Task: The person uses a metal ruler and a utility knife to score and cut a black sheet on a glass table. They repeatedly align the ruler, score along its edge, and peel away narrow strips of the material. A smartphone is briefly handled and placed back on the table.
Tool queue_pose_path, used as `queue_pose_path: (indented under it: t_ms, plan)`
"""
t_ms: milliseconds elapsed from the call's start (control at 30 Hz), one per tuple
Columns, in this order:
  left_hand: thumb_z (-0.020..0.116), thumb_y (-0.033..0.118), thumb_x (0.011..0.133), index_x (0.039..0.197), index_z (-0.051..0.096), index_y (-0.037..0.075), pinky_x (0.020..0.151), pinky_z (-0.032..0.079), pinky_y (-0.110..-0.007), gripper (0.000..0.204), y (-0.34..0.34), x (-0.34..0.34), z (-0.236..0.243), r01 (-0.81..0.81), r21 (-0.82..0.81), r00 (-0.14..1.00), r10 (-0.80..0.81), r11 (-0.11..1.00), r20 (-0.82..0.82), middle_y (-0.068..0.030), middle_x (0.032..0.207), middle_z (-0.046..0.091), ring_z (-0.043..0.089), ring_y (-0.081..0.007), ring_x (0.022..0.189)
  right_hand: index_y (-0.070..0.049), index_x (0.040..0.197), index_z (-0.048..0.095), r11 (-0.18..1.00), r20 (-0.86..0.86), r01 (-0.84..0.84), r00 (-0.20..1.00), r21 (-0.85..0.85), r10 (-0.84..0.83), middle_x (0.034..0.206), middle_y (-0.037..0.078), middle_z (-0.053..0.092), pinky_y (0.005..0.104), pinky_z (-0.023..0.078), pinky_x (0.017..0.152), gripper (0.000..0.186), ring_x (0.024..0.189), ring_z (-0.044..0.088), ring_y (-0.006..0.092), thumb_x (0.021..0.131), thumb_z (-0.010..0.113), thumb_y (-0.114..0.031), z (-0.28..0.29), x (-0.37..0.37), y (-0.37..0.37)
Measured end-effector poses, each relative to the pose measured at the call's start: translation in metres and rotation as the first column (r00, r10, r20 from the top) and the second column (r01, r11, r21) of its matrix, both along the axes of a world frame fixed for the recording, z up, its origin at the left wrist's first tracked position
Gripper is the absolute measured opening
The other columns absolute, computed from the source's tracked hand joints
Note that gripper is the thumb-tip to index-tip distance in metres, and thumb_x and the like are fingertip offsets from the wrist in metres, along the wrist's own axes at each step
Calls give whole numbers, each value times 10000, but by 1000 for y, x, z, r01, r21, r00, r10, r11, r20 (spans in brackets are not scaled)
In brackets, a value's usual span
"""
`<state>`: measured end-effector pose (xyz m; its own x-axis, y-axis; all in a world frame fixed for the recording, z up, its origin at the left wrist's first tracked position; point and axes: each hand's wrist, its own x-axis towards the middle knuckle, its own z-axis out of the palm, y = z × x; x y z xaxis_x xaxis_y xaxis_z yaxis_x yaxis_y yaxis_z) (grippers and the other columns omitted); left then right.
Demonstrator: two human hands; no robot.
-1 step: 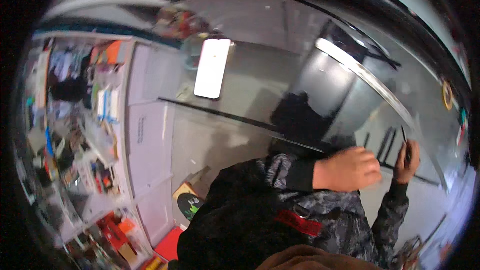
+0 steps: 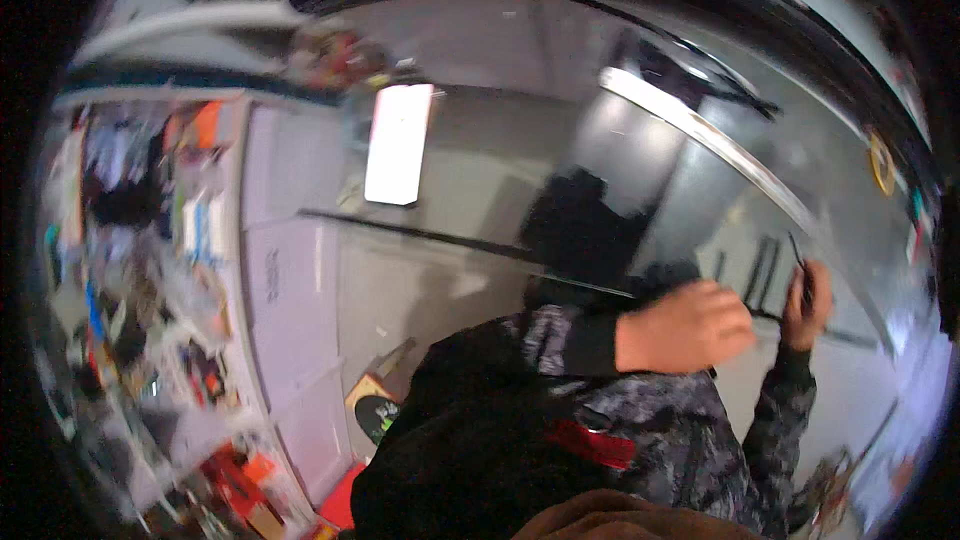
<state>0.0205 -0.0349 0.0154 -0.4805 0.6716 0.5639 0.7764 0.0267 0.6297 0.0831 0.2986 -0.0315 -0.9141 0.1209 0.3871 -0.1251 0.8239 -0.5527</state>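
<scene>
My left hand [image 2: 685, 328] is closed with its back toward me, over the near edge of the workbench. Its fingers curl under, so whatever they hold is hidden. To its right, my right hand [image 2: 812, 305] grips a thin dark tool [image 2: 797, 250] whose narrow end sticks up past the fingers. Just beyond the hands lie several short black strips [image 2: 763, 273]. Further off are a glossy dark panel [image 2: 640, 155] with a black shadow across it and a long pale straight strip [image 2: 710, 140] running diagonally toward the right.
A phone with a bright white screen [image 2: 400, 145] lies on the left side of the grey bench. A yellow tape roll [image 2: 880, 162] is at the far right. Cluttered shelves [image 2: 150, 200] stand on the left, and a round black disc [image 2: 376, 414] is below the bench's left part.
The whole view has shifted a little, with the phone and shelves now further left in the picture. Both hands keep the same pose.
</scene>
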Motion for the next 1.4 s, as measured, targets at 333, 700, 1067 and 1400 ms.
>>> queue_pose_path:
  t_ms: [333,700,1067,1400]
  plan:
    - [831,213,999,1365,763,66,1173,509,-517,400,24,-9,7,141,-260,987,-114,955,116,-88,1481,698,630,-339,1430,-31,1186,755,998,54,26,998,-57,-23,1012,133,715,398,592,748,226,841,731,320,968,811,-10,36,-6,-38]
    - [794,260,1055,1558,670,37,1274,404,-554,564,47,-30,-6,-136,-499,989,145,856,-21,-123,1684,595,489,-381,1587,-80,1201,776,996,59,-83,995,-15,84,1058,103,723,461,601,763,250,927,744,342,960,844,-92,41,-21,-34]
    - [800,251,1039,1528,701,51,1235,445,-526,538,48,-32,-8,-177,-498,984,155,849,-86,-77,1659,631,538,-358,1535,-102,1152,744,981,179,-194,966,18,188,1050,102,665,487,601,743,210,908,736,369,971,845,-136,45,-29,-20]
    - [814,224,1021,1525,699,48,1226,451,-520,546,49,-31,-5,-187,-488,982,168,852,-83,-78,1660,628,544,-352,1530,-103,1133,725,967,213,-251,949,55,234,1066,106,661,506,603,746,193,916,733,384,981,833,-151,51,-36,-15]
